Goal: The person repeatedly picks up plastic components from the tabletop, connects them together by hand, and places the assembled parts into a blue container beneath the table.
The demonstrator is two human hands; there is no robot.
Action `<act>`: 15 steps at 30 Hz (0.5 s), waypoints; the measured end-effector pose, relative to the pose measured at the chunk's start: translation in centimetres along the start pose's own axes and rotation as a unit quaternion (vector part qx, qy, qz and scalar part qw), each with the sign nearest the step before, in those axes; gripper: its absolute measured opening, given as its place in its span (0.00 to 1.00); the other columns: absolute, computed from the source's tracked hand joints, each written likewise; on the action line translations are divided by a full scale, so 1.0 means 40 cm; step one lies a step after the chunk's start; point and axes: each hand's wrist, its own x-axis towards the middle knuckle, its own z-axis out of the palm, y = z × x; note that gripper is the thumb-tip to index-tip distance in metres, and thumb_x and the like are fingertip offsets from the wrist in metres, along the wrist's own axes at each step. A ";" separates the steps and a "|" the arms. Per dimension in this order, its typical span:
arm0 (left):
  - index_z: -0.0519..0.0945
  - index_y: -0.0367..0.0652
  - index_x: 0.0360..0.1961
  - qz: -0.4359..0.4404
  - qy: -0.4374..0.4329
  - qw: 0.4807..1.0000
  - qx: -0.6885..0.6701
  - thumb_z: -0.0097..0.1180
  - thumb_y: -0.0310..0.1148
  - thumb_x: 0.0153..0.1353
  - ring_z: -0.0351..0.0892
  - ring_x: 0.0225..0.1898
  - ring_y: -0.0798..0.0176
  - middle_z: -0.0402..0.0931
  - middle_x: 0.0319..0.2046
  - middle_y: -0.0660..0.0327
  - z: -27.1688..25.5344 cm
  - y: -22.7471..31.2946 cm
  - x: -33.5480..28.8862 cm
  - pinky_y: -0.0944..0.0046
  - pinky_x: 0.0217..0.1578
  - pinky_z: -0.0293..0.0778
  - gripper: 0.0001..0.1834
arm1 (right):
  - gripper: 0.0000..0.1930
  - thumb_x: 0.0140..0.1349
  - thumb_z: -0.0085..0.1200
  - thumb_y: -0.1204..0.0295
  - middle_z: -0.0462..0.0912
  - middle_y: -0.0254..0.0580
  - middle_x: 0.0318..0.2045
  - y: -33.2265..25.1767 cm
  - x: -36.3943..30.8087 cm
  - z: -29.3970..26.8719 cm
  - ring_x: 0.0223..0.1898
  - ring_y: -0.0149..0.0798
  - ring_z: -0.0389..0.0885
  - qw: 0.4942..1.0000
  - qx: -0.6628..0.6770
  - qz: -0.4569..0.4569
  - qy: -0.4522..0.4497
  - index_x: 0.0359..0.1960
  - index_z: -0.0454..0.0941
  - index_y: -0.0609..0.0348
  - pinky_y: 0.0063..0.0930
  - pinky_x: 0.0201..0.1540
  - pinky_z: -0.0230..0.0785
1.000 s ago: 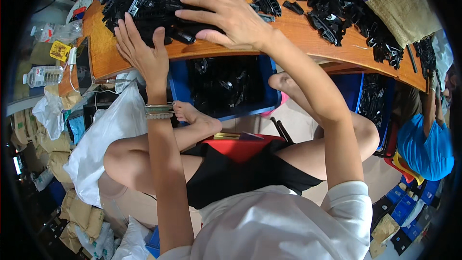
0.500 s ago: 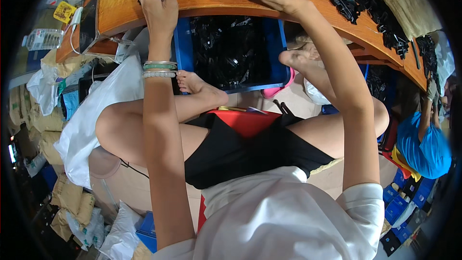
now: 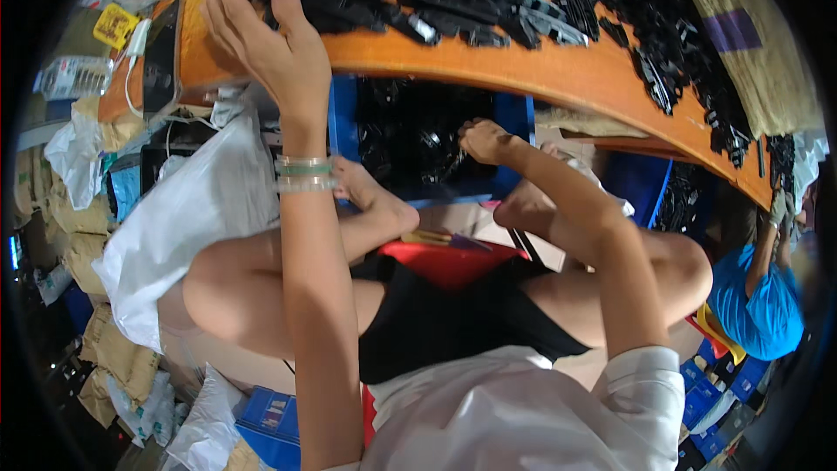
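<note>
Handling loose black parts [image 3: 375, 10] looks like the current step: heaped on the surface [image 3: 392, 57] across the upper frame, with more in the blue bin [image 3: 343, 126] at centre. Left hand [image 3: 281, 54], upper left, has fingers extended, thumb apart, seemingly grasping nothing; contact with parts unclear. Right hand [image 3: 490, 141], over the bin's right side, fingers curled; can't tell if it grips anything. Next move probably calls for a sure pinch. Heap cut off at top; bin contents dark, blurry.

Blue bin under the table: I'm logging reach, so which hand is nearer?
Right: the right hand is at the opening of the blue bin, toward its right side; the left hand is over the tabletop, to the bin's left.
</note>
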 end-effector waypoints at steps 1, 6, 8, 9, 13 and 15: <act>0.59 0.31 0.64 0.012 -0.008 0.999 0.035 0.46 0.47 0.67 0.50 0.67 0.38 0.54 0.64 0.37 -0.033 -0.038 -0.010 0.47 0.66 0.47 0.34 | 0.09 0.58 0.49 0.70 0.82 0.45 0.28 0.001 0.090 0.006 0.33 0.43 0.82 0.999 0.015 -0.028 0.021 0.35 0.79 0.59 0.37 0.37 0.75; 0.55 0.33 0.66 -0.080 -0.011 0.994 0.068 0.41 0.48 0.68 0.49 0.69 0.47 0.54 0.66 0.45 0.005 -0.031 -0.064 0.50 0.68 0.44 0.34 | 0.08 0.58 0.50 0.70 0.82 0.45 0.28 0.191 0.292 -0.044 0.32 0.42 0.82 0.982 0.121 0.046 0.138 0.36 0.79 0.59 0.36 0.36 0.75; 0.54 0.35 0.67 -0.167 -0.002 0.978 0.128 0.33 0.53 0.69 0.51 0.69 0.51 0.53 0.67 0.50 -0.054 -0.036 -0.071 0.52 0.68 0.45 0.36 | 0.08 0.59 0.50 0.71 0.82 0.45 0.28 0.082 0.286 -0.030 0.32 0.42 0.82 0.965 0.169 0.034 0.195 0.36 0.79 0.59 0.35 0.36 0.75; 0.54 0.36 0.68 -0.211 0.012 0.971 0.111 0.29 0.56 0.70 0.54 0.68 0.54 0.54 0.67 0.52 -0.060 -0.015 -0.056 0.54 0.67 0.46 0.37 | 0.08 0.59 0.50 0.71 0.82 0.44 0.28 0.074 0.296 -0.051 0.32 0.42 0.82 0.956 0.187 0.040 0.221 0.36 0.79 0.59 0.35 0.36 0.75; 0.55 0.37 0.68 -0.229 0.055 0.971 0.050 0.24 0.68 0.64 0.52 0.69 0.53 0.55 0.67 0.52 -0.043 0.009 -0.050 0.51 0.68 0.43 0.46 | 0.08 0.59 0.51 0.71 0.82 0.44 0.28 -0.052 0.153 -0.018 0.31 0.41 0.82 0.915 0.266 0.044 0.301 0.37 0.79 0.60 0.34 0.36 0.75; 0.54 0.37 0.68 -0.234 0.053 0.969 0.058 0.24 0.69 0.63 0.51 0.69 0.52 0.56 0.67 0.51 -0.043 0.005 -0.044 0.50 0.68 0.42 0.48 | 0.08 0.59 0.51 0.72 0.82 0.44 0.28 -0.107 0.121 0.000 0.31 0.41 0.82 0.881 0.326 0.050 0.339 0.37 0.78 0.60 0.34 0.35 0.75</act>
